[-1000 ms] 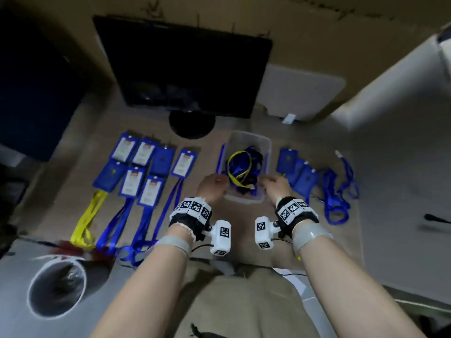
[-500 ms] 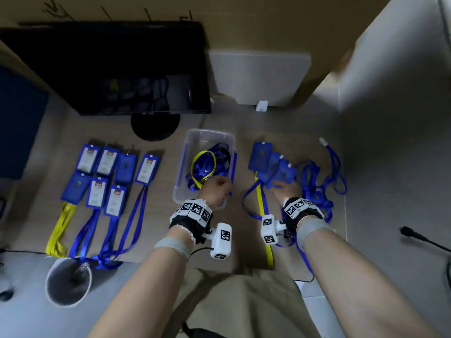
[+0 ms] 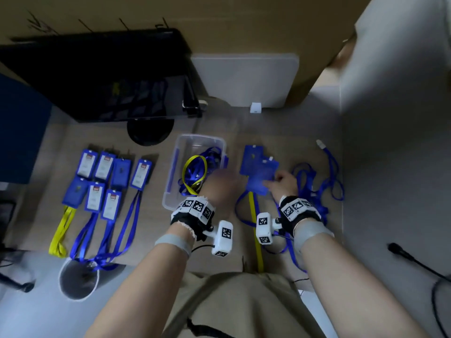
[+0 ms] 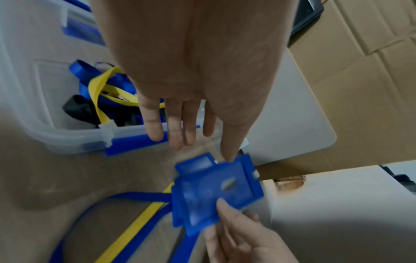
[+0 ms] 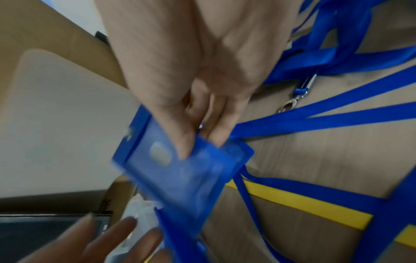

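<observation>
Bin with blue and yellow lanyards under and left of left hand. Lanyard tangle just right of right hand. Yellow lanyard on worktop between wrists. Spare holders just beyond right hand. Finished badges well left of left hand. Right hand: thumb and fingers pinch blue holder, tilted, between both hands. Left hand: fingers straight, spread, gripping nothing. Index tip at holder's edge, contact unclear.
</observation>
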`<state>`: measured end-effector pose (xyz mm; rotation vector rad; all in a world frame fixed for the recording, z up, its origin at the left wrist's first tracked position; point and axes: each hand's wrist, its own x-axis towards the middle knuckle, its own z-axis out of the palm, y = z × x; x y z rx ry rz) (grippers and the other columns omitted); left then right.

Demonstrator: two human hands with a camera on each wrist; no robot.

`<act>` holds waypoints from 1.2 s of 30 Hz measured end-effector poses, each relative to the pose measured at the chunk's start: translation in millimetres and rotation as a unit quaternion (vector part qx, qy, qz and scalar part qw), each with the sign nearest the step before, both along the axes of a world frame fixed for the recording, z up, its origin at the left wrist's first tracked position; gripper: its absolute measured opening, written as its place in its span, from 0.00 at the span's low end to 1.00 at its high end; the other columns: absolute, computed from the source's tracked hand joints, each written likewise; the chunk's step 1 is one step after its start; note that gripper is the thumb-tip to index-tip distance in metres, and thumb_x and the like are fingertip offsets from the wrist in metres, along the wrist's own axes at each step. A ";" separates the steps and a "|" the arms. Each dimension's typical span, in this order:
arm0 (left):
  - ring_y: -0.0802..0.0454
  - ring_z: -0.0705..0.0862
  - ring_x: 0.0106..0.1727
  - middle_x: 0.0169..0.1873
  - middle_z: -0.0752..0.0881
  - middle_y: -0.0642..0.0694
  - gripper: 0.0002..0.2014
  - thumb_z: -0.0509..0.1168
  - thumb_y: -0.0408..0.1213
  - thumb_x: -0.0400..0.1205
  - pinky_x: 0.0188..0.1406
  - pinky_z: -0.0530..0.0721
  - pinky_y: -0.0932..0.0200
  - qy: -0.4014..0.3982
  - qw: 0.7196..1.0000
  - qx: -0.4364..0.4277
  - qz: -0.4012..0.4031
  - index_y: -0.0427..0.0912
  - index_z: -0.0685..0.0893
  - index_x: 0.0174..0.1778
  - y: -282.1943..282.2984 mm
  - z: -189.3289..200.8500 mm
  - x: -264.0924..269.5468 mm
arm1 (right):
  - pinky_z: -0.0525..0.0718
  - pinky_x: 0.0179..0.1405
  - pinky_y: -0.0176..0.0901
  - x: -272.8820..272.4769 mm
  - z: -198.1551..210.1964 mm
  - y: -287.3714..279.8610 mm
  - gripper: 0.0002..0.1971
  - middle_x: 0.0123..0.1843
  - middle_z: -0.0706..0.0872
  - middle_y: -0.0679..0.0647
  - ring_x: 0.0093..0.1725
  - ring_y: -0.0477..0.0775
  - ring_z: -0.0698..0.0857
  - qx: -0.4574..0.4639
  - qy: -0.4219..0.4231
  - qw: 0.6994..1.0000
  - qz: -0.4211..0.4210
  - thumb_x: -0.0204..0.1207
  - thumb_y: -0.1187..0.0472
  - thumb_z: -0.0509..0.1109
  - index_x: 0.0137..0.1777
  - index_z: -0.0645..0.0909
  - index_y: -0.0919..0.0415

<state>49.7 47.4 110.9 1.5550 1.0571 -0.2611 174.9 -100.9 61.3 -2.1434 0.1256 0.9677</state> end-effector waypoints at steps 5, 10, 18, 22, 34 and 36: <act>0.49 0.89 0.55 0.55 0.90 0.42 0.19 0.69 0.42 0.82 0.55 0.85 0.54 -0.090 0.991 -0.050 -0.084 0.37 0.83 0.66 -12.3 11.2 6.3 | 0.87 0.34 0.41 -20.8 36.7 -7.0 0.32 0.39 0.84 0.60 0.36 0.52 0.85 0.204 0.084 0.973 0.061 0.65 0.82 0.76 0.67 0.74 0.60; 0.45 0.90 0.46 0.44 0.92 0.39 0.14 0.72 0.44 0.77 0.47 0.86 0.49 -0.101 0.989 0.053 -0.091 0.36 0.89 0.52 -9.8 13.3 -13.6 | 0.83 0.41 0.30 -48.5 57.7 -6.0 0.31 0.49 0.87 0.57 0.45 0.54 0.85 0.204 -0.013 0.974 0.101 0.66 0.75 0.79 0.70 0.80 0.60; 0.50 0.89 0.45 0.41 0.91 0.47 0.06 0.74 0.34 0.76 0.48 0.86 0.51 -0.167 0.985 0.001 -0.052 0.50 0.88 0.43 26.4 45.0 -58.6 | 0.81 0.58 0.43 -102.8 87.5 27.8 0.16 0.46 0.89 0.54 0.50 0.54 0.86 0.192 0.066 0.973 0.111 0.63 0.66 0.78 0.52 0.84 0.61; 0.42 0.88 0.51 0.45 0.90 0.45 0.07 0.73 0.37 0.71 0.58 0.85 0.39 -0.143 0.989 0.021 -0.039 0.54 0.85 0.41 53.5 50.4 -80.6 | 0.79 0.33 0.31 -128.1 91.7 50.5 0.02 0.30 0.85 0.51 0.33 0.49 0.82 0.172 0.068 0.976 0.118 0.72 0.70 0.72 0.42 0.85 0.64; 0.50 0.86 0.50 0.50 0.88 0.48 0.12 0.74 0.39 0.77 0.51 0.83 0.53 -0.218 0.956 0.053 -0.188 0.47 0.82 0.54 93.0 57.3 -125.8 | 0.75 0.32 0.19 -148.3 115.2 92.0 0.12 0.42 0.87 0.42 0.30 0.27 0.81 0.226 -0.091 0.964 0.106 0.80 0.56 0.71 0.60 0.87 0.57; 0.49 0.86 0.50 0.51 0.87 0.46 0.20 0.76 0.43 0.75 0.50 0.83 0.52 -0.190 0.958 0.092 -0.196 0.42 0.80 0.59 96.3 59.3 -128.1 | 0.77 0.35 0.19 -149.8 114.0 93.2 0.10 0.42 0.89 0.43 0.35 0.29 0.84 0.220 -0.096 0.967 0.084 0.79 0.57 0.73 0.56 0.89 0.59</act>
